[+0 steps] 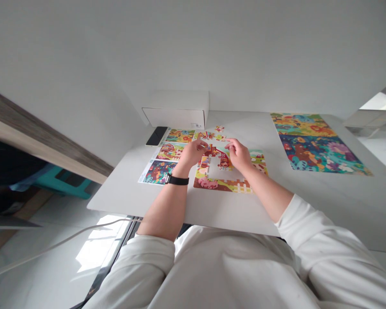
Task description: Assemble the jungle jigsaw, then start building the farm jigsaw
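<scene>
A partly assembled farm jigsaw puzzle (pixel 225 185) lies in front of me, with a red barn, a pig and a fence on it and a gap inside its border. My left hand (pixel 194 153), with a black band on the wrist, is over its upper left part. Its fingers are pinched on a small puzzle piece (pixel 209 148), which they partly hide. At the upper right of the barn section (pixel 223 161) is my right hand (pixel 239 154). Its index finger is stretched out, apart from the thumb, and I see nothing between them. Several loose pieces (pixel 219 128) lie beyond my hands.
Left of the puzzle lies a printed picture sheet (pixel 159 171), with a phone (pixel 157 136) at its upper end. A white box (pixel 176 116) stands against the wall. Two finished-looking colourful puzzles (pixel 321 146) lie on the right of the white table (pixel 116 195).
</scene>
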